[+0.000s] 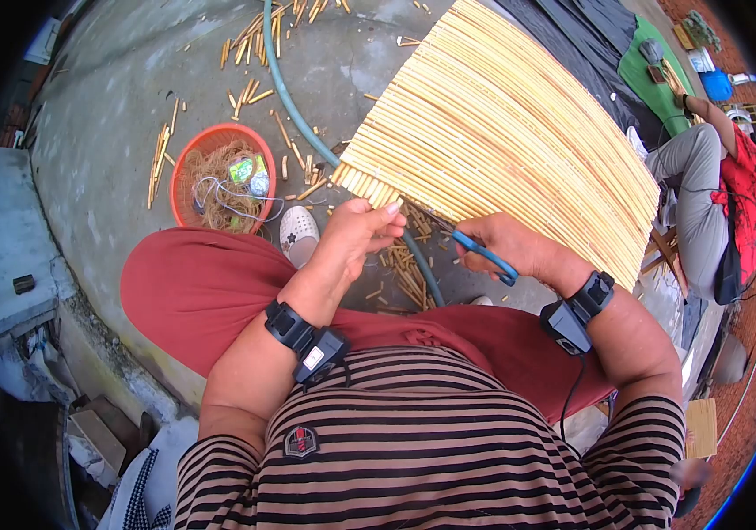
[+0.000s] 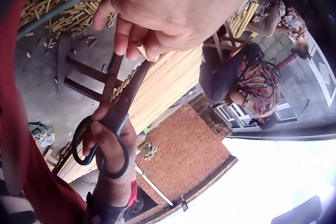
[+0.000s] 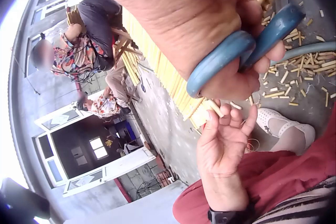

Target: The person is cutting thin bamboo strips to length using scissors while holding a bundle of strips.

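A large mat of pale reed sticks (image 1: pixel 501 132) spreads out in front of me, its near corner close to both hands. My left hand (image 1: pixel 362 231) pinches a stick end (image 3: pixel 214 107) at that corner between thumb and fingers. My right hand (image 1: pixel 509 243) holds blue-handled scissors (image 1: pixel 484 253), fingers through the handle loops. In the left wrist view the dark scissor blades (image 2: pixel 129 94) lie along the mat's edge, their tips close under the left fingertips. The right wrist view shows the blue loops around the right hand's fingers, with the blades hidden.
An orange basket (image 1: pixel 181 205) of tangled fibre stands at left. A blue-green hose (image 1: pixel 282 88) crosses the concrete floor among scattered stick offcuts (image 1: pixel 409 274). A person in red (image 1: pixel 749 199) sits at right beyond the mat. A wooden stand (image 2: pixel 86 71) is below the mat.
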`<state>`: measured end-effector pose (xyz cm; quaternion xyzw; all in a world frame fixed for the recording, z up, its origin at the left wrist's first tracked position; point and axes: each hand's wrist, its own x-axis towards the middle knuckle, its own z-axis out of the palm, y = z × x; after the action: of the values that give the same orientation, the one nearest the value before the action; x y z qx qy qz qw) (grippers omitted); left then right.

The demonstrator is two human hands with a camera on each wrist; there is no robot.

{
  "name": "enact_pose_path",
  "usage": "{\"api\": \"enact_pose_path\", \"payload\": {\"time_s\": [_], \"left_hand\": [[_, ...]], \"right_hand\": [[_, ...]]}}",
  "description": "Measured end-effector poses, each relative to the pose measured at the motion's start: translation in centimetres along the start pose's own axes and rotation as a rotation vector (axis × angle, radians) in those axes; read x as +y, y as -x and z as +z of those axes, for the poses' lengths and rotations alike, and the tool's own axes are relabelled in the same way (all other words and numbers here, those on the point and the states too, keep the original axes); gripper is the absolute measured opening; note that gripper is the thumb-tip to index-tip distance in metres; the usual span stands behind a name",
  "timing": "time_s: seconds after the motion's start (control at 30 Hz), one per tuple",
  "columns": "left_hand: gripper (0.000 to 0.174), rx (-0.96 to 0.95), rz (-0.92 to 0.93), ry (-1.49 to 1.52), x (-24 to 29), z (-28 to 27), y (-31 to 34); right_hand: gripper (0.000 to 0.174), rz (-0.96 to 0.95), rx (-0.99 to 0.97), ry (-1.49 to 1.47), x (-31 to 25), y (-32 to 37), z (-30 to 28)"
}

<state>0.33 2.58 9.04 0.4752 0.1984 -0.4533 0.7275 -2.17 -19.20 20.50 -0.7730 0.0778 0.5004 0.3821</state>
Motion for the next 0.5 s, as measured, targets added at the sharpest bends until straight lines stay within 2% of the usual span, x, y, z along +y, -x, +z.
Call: {"api": "enact_pose_path", "payload": {"time_s": [0.17,0.27,0.47,0.5], "left_hand": [[0.016,-0.010,0.016,0.042,-0.3,0.0,-0.2],[0.017,-0.036,0.007,0.025,-0.5,-0.3,-0.5],[0.013,0.079,0.037,0.089,-0.9,0.3,-0.5],[0.013,0.076,0.042,0.092,-1.1,0.3,-0.5]], "right_hand": [[0.014,0.020,-0.153,-0.165,1.0,-0.6,-0.6],[0.017,0.041,-0.212,-0.136,0.2,-0.3,-1.5],[0.018,0.140,-0.269,0.027,-1.6,1.5,-3.5],[0.018,0.112,-0.250,0.003,-1.3,1.8,-3.4]]}}
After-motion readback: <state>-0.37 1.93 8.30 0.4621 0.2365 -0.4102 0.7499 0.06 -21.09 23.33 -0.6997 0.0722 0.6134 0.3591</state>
